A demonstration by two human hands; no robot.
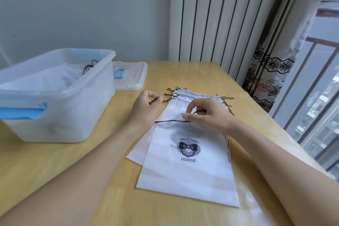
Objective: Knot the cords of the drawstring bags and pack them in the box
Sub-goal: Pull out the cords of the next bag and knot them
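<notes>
A stack of white drawstring bags (185, 161) lies flat on the wooden table (55, 170), the top one printed with a bear in a bow, their gathered mouths pointing away from the person and dark cord ends fanning out on both sides. The left hand (146, 104) pinches a short length of dark cord (154, 100) at the left edge of the bags, fingers curled round it. The right hand (203, 113) rests over the upper part of the top bag and pinches another stretch of cord (171, 121) between thumb and forefinger; that strand runs leftward across the fabric toward the left wrist. The step in hand looks like the knotting itself: both hands hold cord, and no finished knot can be made out on this bag. The next move likely calls for crossing the two held lengths, threading one through the loop and drawing it snug without puckering the thin bag. The clear plastic box (60, 101) stands near on the left, touching nothing in the stack, with at least one white bag and some dark cords already inside; its lid (131, 77) with a blue handle lies just behind it. Several bags appear left to do.
</notes>
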